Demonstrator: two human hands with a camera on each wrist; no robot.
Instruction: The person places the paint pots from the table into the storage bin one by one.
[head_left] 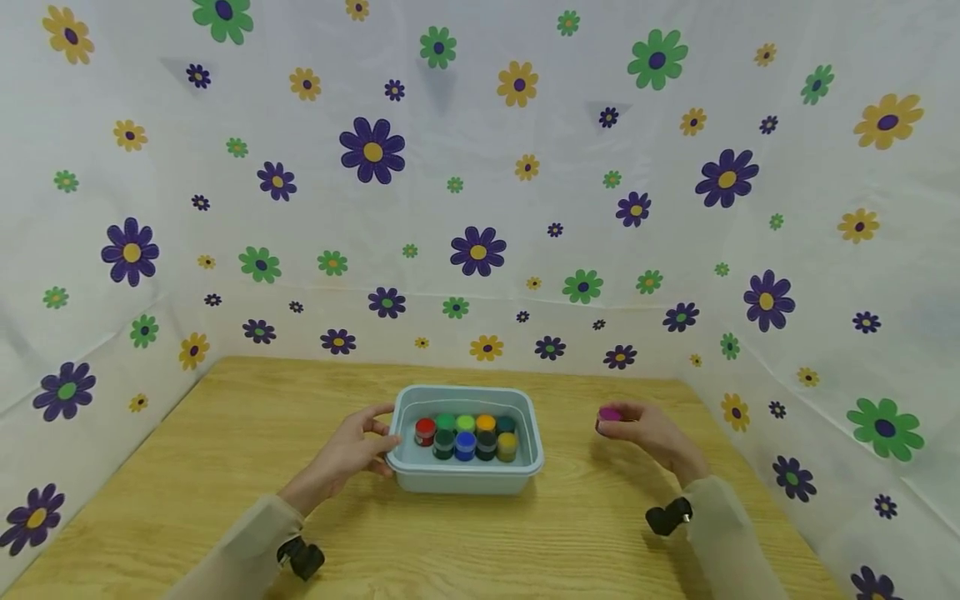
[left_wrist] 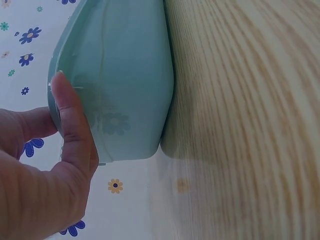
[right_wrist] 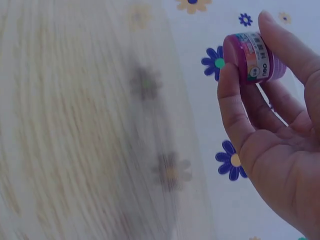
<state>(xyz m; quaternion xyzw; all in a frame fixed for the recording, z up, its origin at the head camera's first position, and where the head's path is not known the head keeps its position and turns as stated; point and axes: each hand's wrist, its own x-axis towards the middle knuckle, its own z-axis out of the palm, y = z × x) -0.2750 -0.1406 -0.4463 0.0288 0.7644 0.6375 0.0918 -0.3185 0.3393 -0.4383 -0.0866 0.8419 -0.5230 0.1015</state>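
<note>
A light blue plastic tub [head_left: 467, 481] stands on the table, with several small paint jars [head_left: 465, 445] inside in red, greens, blue, orange, yellow and dark shades. My left hand [head_left: 351, 448] grips the tub's left rim between thumb and fingers; the left wrist view shows the same hold on the tub wall [left_wrist: 130, 75]. Out to the right of the tub, my right hand [head_left: 651, 432] holds a magenta paint jar [head_left: 608, 414] above the table. In the right wrist view, thumb and fingers pinch this labelled jar [right_wrist: 254, 57], which lies tilted on its side.
The wooden table [head_left: 570, 533] runs back to a white sheet [head_left: 420, 208] printed with flowers, which closes off the back and both sides. Each wrist carries a small black camera [head_left: 302, 557].
</note>
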